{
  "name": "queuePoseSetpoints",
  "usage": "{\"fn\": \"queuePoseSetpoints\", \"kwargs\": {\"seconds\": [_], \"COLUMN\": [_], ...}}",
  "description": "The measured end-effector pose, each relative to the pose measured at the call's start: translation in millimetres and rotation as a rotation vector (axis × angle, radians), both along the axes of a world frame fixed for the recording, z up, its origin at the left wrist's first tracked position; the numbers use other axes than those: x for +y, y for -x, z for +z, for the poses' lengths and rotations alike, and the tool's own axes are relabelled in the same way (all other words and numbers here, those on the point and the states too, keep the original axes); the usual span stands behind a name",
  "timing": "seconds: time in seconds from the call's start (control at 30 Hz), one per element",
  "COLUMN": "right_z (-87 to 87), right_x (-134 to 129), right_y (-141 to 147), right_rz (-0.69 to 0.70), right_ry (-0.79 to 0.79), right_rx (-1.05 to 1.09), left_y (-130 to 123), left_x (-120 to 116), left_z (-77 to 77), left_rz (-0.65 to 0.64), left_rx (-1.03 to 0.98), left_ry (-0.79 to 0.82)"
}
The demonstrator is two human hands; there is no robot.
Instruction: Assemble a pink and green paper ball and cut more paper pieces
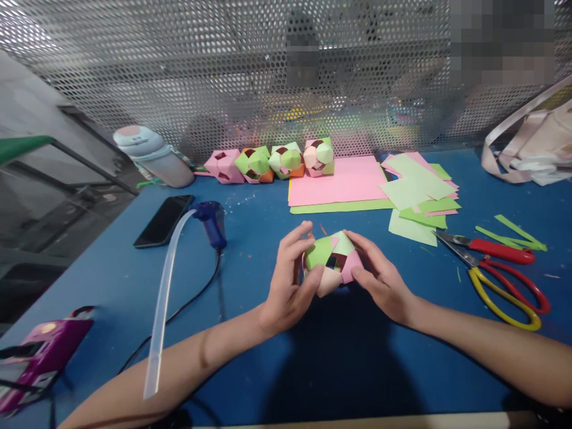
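Observation:
Between my two hands, above the blue table (250, 238), is a folded paper ball (322, 253) with green, pale green, pink and cream panels. A dark opening shows in its near face. My left hand (292, 280) grips its left side, the thumb on the cream panel and the fingers behind. From the right, my right hand (379, 277) holds it, thumb against the pink panel and fingers along the top right edge. The undersides of the ball and some fingertips are hidden. Beyond stand several similar paper balls in a row, among them a pink one (224, 166).
Left are a blue glue gun (211, 223) with a long clear glue stick, a phone (164, 221), a bottle (154, 156) and a purple pouch (49, 357). Right lie scissors (504, 286), a red-handled cutter (500, 249), green strips (512, 235) and paper pieces (417, 185). Pink sheets (335, 182) lie behind.

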State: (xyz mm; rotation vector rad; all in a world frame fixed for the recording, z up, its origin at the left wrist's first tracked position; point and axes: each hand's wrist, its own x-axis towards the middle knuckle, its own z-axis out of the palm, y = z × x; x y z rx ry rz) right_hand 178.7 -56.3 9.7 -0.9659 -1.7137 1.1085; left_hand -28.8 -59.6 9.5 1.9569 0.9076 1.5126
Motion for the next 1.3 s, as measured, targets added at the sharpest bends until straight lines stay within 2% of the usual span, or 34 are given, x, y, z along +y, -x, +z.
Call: {"fn": "queuePoseSetpoints", "kwargs": {"seconds": [0.2, 0.3, 0.4, 0.57, 0.63, 0.73, 0.83, 0.93, 1.13, 1.3], "right_z": [2.6, 4.0, 5.0, 5.0, 4.1, 0.4, -4.4, -7.0, -8.2, -9.9], "right_x": [-6, -9, -12, -12, -7, 2, 7, 7, 3, 2], "right_y": [-2, -2, -2, 1, 1, -1, -4, -5, -2, -1], "right_rz": [0.014, 0.066, 0.077, 0.030, 0.039, 0.077, 0.079, 0.061, 0.022, 0.018], "right_ry": [-0.182, -0.277, -0.247, 0.016, -0.042, -0.292, -0.402, -0.366, -0.237, -0.194], "right_rx": [-0.059, -0.061, -0.033, 0.019, 0.024, -0.023, -0.091, -0.116, -0.109, -0.093], "left_y": [-4, -4, -5, -1, 3, 8, 10, 9, 7, 7], "left_x": [-10, -15, -17, -12, -5, 4, 7, 4, 1, 2], "left_z": [3.7, 6.2, 7.4, 10.8, 11.1, 8.3, 2.9, -1.2, -0.8, 0.3], "left_rz": [0.040, 0.039, 0.016, -0.070, -0.113, -0.124, -0.103, -0.099, -0.143, -0.142], "left_rx": [-0.041, -0.044, 0.011, 0.153, 0.204, 0.270, 0.313, 0.302, 0.278, 0.286], "left_ry": [0.398, 0.471, 0.413, 0.172, 0.008, -0.176, -0.086, 0.021, 0.038, 0.040]}}
